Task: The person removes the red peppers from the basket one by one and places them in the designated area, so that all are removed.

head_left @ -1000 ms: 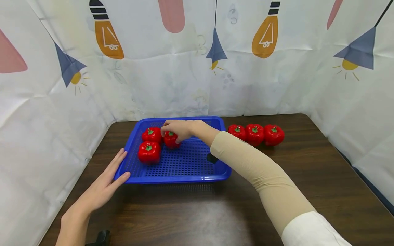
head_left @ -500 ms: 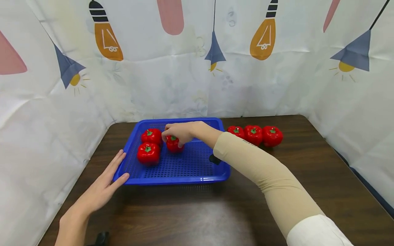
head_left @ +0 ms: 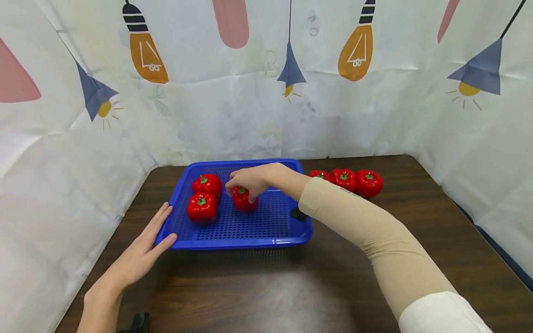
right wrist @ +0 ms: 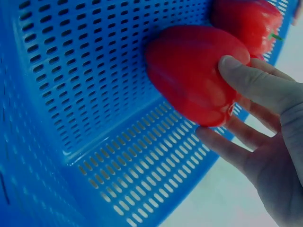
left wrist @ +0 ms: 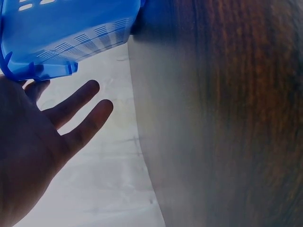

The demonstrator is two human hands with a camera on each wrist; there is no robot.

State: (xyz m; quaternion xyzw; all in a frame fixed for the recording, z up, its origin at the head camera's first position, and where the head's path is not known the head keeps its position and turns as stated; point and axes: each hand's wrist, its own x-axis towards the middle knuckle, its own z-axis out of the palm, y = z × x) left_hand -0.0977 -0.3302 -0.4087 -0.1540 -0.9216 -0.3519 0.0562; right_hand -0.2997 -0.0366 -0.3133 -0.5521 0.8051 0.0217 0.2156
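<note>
A red bell pepper [head_left: 244,202] is held by my right hand [head_left: 251,179] inside the blue basket [head_left: 241,243]. In the right wrist view, the thumb lies on one side of that pepper [right wrist: 189,71] and the fingers curl along the other. Two more red peppers, a rear one [head_left: 207,184] and a front one [head_left: 201,208], sit at the basket's left side, apart from the held one. My left hand [head_left: 139,254] rests against the basket's left rim with its fingers extended; the left wrist view shows the fingers [left wrist: 87,125] spread beside the basket wall.
Three red bell peppers [head_left: 343,180] stand in a row on the dark wooden table [head_left: 266,286], right of the basket; my right forearm partly covers the leftmost. A white printed curtain [head_left: 233,115] surrounds the back and sides. A black object [head_left: 140,322] shows at the bottom edge.
My right hand has moved the held pepper right and slightly toward the front, away from the other two in the basket. The left hand stays at the rim.
</note>
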